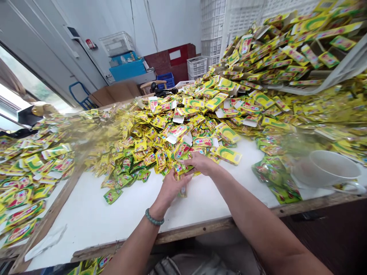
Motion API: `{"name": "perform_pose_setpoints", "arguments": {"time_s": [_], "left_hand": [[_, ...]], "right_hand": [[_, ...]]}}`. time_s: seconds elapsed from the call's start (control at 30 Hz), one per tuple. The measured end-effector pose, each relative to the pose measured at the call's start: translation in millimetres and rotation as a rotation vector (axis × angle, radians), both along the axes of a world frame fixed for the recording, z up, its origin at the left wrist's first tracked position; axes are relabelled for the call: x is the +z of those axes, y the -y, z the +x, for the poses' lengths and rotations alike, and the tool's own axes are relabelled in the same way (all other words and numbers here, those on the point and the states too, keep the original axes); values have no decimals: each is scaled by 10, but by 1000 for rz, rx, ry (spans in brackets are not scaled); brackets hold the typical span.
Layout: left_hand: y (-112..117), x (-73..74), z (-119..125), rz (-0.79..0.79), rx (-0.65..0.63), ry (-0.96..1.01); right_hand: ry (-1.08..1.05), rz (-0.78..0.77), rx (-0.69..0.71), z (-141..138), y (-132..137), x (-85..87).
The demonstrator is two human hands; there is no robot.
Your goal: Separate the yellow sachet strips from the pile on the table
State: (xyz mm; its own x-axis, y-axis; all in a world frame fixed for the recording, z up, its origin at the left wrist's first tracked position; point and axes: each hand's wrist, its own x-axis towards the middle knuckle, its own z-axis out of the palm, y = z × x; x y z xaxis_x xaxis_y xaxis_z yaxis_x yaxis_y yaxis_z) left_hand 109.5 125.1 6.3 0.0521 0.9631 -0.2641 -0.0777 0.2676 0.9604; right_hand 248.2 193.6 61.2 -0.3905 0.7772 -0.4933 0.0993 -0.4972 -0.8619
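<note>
Both my hands meet over the white tabletop, at the front edge of a large pile of small packets and boxes. My left hand [172, 185], with a beaded bracelet [154, 217] at the wrist, has its fingers curled round a small yellow-and-green packet [180, 168]. Fingers of my right hand [203, 164] close on the same packet from the right and partly hide it. Just beyond the fingertips lies a yellow printed box [182, 148] with a raised white flap. Another flat yellow box [228, 154] lies right of my right hand.
Green packets [126, 179] lie left of my hands. A white cup-like container [334, 170] stands at the right, beside more green packets [282, 183]. A tilted white crate [338, 74] spills yellow boxes. A wooden strip [51, 214] divides the table at left; a wooden edge [197, 230] runs along its front.
</note>
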Motion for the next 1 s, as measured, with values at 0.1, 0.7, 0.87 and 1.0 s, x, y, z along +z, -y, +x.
{"name": "perform_pose_setpoints", "arguments": {"time_s": [0.1, 0.7, 0.87, 1.0], "left_hand": [[60, 51, -91, -56, -11, 95], [94, -9, -392, -91, -134, 119], [70, -54, -387, -85, -120, 113], [57, -40, -404, -98, -71, 129]], "right_hand": [[-67, 123, -2, -99, 19, -108], [441, 694, 390, -101, 40, -182], [604, 686, 399, -176, 106, -200], [489, 734, 274, -146, 84, -190]]}}
